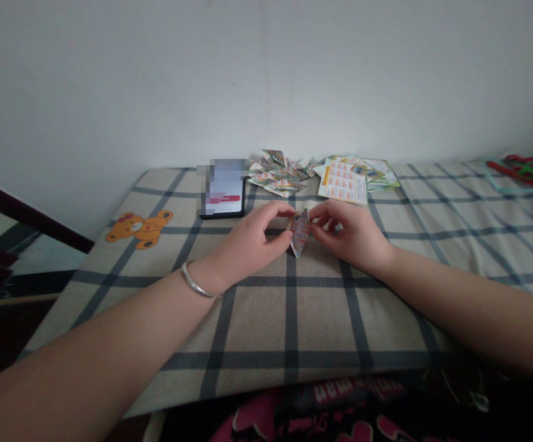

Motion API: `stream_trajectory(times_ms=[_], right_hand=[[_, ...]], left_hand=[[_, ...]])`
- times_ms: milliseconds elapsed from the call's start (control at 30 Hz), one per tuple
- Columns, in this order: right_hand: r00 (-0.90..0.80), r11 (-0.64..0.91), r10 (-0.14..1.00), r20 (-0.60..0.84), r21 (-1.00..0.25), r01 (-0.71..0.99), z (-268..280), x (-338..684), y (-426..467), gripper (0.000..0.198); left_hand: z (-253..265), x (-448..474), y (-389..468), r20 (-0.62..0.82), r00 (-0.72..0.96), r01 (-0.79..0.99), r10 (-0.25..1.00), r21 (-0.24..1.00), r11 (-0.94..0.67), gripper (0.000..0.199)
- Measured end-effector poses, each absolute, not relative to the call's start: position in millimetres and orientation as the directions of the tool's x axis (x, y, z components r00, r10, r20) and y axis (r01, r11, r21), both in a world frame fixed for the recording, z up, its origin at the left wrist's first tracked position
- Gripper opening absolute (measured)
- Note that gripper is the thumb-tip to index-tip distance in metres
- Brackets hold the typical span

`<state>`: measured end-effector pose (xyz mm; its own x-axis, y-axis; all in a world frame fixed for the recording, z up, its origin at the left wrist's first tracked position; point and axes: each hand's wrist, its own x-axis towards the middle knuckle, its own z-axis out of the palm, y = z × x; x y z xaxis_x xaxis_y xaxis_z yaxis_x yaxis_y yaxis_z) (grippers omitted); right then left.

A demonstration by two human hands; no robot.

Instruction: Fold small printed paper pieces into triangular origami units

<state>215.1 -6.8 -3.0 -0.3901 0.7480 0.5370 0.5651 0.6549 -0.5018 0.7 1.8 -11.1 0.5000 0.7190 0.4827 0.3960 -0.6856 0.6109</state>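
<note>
Folded paper (299,236) over the desk (257,325)
The left hand (250,238) pinches its left side between thumb and finger; the right hand (352,230) pinches its right edge. Beyond it lie a phone (228,184), folded pieces (279,177) and printed sheets (344,183).

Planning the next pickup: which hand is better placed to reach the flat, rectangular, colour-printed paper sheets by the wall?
The right hand, probably: the paper sheets lie just beyond it, while the left hand is farther off, across the small, pointed, folded printed-paper piece that both hands are holding.
</note>
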Motion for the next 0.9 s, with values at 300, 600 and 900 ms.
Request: stream_trajectory(times_ms=[300,600,900], right_hand=[[-0.405,0.629,0.773,0.489,-0.505,0.591,-6.6,217.6,-2.1,0.008],[-0.457,0.619,0.782,0.424,-0.443,0.649,-7.0,220.7,1.1,0.005],[-0.491,0.639,0.767,0.413,-0.414,0.649,-6.6,221.5,2.2,0.002]], left_hand=[[-7.8,-2.9,5.7,0.476,0.539,0.500,0.695,0.483,-0.719,0.023],[-2.2,-5.7,8.1,0.412,0.615,0.492,0.672,0.466,-0.736,0.025],[-2.7,-6.3,9.1,0.395,0.636,0.490,0.663,0.457,-0.742,0.026]])
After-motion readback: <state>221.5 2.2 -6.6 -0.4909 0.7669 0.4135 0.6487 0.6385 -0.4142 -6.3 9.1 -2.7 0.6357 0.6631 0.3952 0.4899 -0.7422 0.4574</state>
